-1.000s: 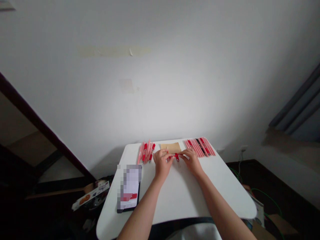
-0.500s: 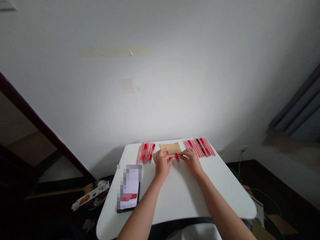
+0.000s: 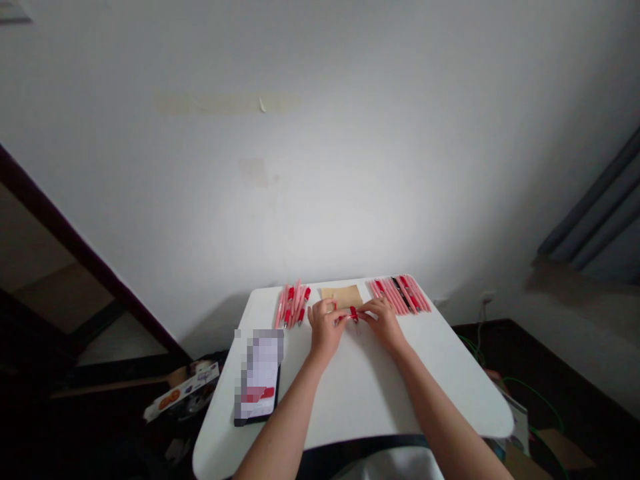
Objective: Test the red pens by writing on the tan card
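My left hand (image 3: 325,327) and my right hand (image 3: 383,321) meet over the far middle of the white table (image 3: 360,393). Both are closed in a pinch on a red and pink pen (image 3: 351,314) held crosswise between them. Just behind the hands lies a flat brown paper piece (image 3: 342,295). A loose bunch of pink and red pens (image 3: 293,304) lies to the left of my left hand. A neat row of pink pens (image 3: 400,293) lies to the right of my right hand.
A phone (image 3: 259,377) with a blurred screen lies near the table's left edge. The white wall stands right behind the table. A printed box (image 3: 181,391) sits on the dark floor at the left. Green cables (image 3: 525,387) run across the floor at the right.
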The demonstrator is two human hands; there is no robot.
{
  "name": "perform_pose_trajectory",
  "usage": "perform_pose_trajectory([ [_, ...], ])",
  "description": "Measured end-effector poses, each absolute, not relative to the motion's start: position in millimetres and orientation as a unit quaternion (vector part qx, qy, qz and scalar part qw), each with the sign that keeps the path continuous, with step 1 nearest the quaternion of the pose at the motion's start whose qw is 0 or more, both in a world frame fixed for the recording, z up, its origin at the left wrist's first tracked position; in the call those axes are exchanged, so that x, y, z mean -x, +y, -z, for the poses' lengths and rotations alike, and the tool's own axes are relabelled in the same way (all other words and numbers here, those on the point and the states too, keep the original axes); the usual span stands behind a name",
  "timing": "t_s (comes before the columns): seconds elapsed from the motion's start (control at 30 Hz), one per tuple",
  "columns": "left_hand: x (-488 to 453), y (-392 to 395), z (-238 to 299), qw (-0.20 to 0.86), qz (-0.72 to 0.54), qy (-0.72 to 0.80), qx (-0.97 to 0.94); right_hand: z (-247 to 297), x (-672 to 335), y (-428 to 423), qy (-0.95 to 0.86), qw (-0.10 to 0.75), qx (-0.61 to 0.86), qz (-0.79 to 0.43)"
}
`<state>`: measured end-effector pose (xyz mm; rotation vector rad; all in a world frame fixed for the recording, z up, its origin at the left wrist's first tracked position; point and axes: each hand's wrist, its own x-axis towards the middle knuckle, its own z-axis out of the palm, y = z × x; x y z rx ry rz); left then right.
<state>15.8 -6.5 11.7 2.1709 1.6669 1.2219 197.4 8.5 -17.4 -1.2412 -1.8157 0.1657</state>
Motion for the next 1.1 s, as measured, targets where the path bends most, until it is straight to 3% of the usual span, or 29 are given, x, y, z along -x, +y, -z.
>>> perform_pose_trajectory([
  [1.1,-14.2,-2.9,-8.9,0.095,-0.426,0.555,-0.708,15.7,-194.1,8.9,-0.718,0.495,0.461,-0.166],
])
